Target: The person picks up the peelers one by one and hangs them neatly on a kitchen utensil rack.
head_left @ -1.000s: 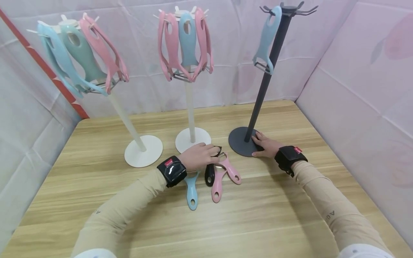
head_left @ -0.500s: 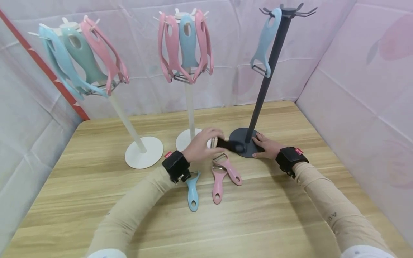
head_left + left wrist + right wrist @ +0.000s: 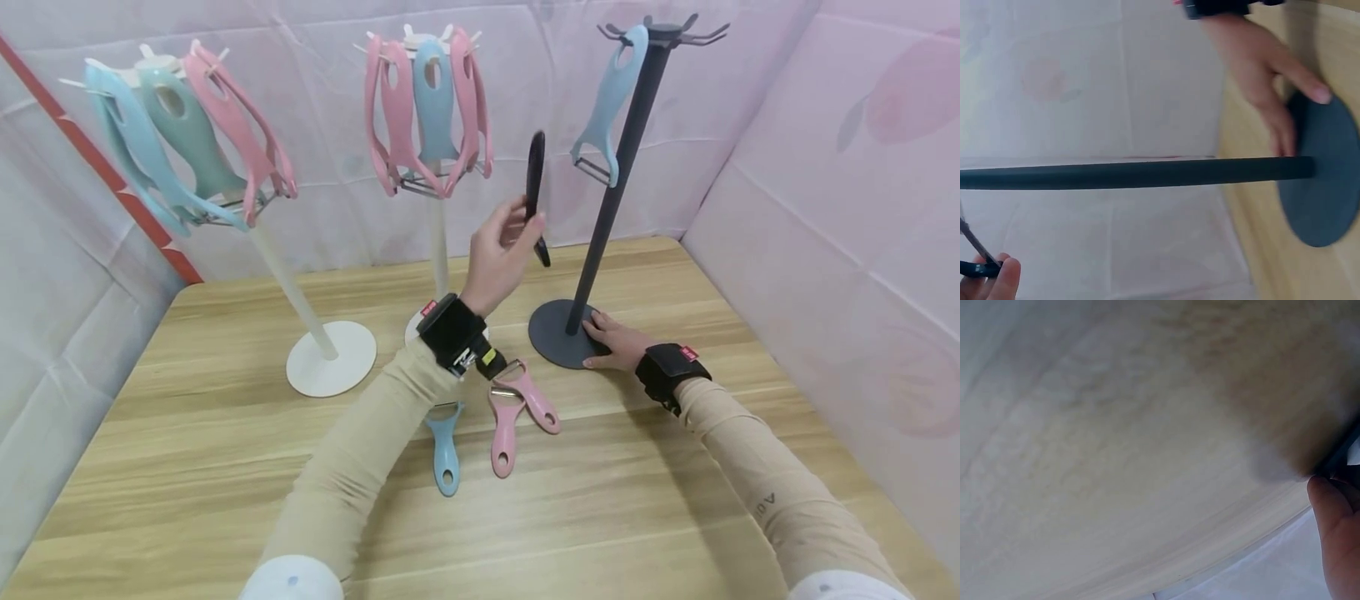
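Observation:
My left hand (image 3: 501, 250) is raised above the table and pinches a black peeler (image 3: 535, 190) by its lower end, handle pointing up, just left of the dark grey stand's pole (image 3: 615, 175). In the left wrist view only a fingertip (image 3: 1004, 278) and a sliver of the peeler show, with the pole (image 3: 1135, 174) across the frame. My right hand (image 3: 611, 340) lies flat on the dark stand's round base (image 3: 551, 333), fingers straight. A light blue peeler (image 3: 607, 104) hangs from the stand's top hooks.
Two white stands (image 3: 330, 358) (image 3: 437, 250) at the back left and middle carry several pink and blue peelers. On the wooden table (image 3: 600, 500) lie a blue peeler (image 3: 446, 450) and two pink peelers (image 3: 504, 425). Pink cloth walls enclose the table.
My left hand has lifted the black peeler from the table, up and rightwards toward the dark stand's top. My right hand has stayed on the base.

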